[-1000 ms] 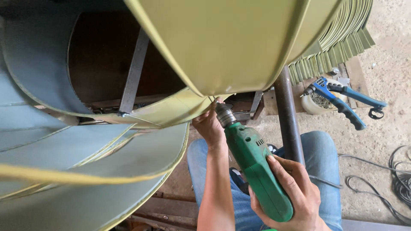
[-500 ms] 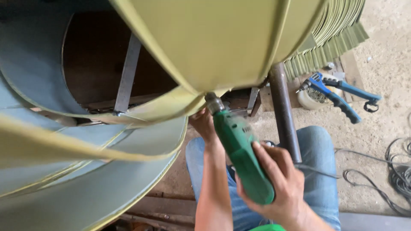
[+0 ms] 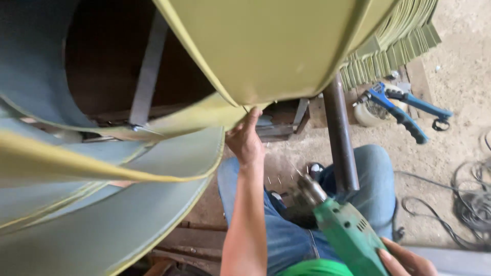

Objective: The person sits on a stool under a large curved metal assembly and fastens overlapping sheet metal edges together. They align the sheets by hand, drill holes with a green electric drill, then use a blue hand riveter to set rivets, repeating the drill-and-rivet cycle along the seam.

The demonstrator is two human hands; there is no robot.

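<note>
Olive-green sheet metal fills the top of the frame as one large curved panel, and one left hand reaches up at centre, its fingers pressed together against the panel's lower edge where a second curved strip meets it. Lower right, one right hand is wrapped around the grip of one green electric drill, whose chuck points up and left, well apart from the panel edge. Beneath both arms lie the person's two legs in blue jeans. One dark steel pipe stands upright between drill and panel. At upper right one blue-handled riveter lies on the concrete floor, just beside a stack of olive metal strips. Black cables coil at the right edge.
</note>
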